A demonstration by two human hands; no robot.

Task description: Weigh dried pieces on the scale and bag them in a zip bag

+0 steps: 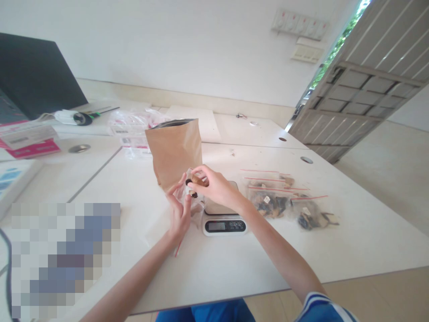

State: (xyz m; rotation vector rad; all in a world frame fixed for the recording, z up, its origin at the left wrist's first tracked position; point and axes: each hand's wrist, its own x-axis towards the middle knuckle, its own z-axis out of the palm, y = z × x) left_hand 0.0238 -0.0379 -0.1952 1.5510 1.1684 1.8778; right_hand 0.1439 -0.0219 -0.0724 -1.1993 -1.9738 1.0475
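The step in hand looks to be passing pieces at the mouth of a clear bag [197, 219], with both hands close together over it. The left hand [177, 211] holds the bag near its top, thumb and fingers parted around the plastic. The right hand [214, 187] has a brown piece [198, 180] pinched between thumb and fingers. A dark piece [193, 194] shows just by the left thumb; whether it lies inside the plastic or against it, I cannot tell. The bag hangs down below the hands to the bench [214, 268], its red strip toward the person.

Just beside the bag, below the right hand, stands a scale [225, 226], its display too faint to read. Beyond the hands an upright paper bag [176, 154] stands with its mouth open; to the right of the right hand lie filled zip bags [270, 203].

The next move, as I judge it, calls for the left hand to keep the mouth spread and the right to loosen its pinch only with the brown piece well inside the rim, since thin film could fold over and catch it
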